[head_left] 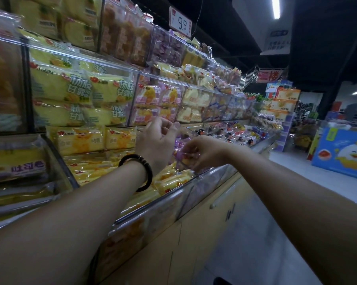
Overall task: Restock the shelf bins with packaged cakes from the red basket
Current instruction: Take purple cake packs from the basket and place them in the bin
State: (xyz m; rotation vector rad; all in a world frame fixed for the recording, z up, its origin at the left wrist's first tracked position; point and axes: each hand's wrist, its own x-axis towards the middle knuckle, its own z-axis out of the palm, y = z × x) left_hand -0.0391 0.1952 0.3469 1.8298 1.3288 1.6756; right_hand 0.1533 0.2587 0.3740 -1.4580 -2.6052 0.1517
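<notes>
My right hand (pixel 202 152) reaches over the clear front wall of the lower shelf bin (pixel 206 177). Its curled fingers hold a purple-wrapped cake packet (pixel 178 155) just above the bin. My left hand (pixel 156 138), with a dark bracelet on the wrist, hovers close to the left of it. The left fingers are curled with the thumb near the forefinger, and I cannot see whether they pinch anything. Yellow cake packets (pixel 169 182) lie in the bin under both hands. The red basket is out of sight.
Clear bins of yellow packets (pixel 80 93) and pink packets (pixel 157 99) rise behind my hands. A 9.9 price sign (pixel 180 22) hangs above. Beige cabinet doors (pixel 214 219) stand below the bins. The aisle floor (pixel 296 182) opens right, with a blue box (pixel 342 153) beyond.
</notes>
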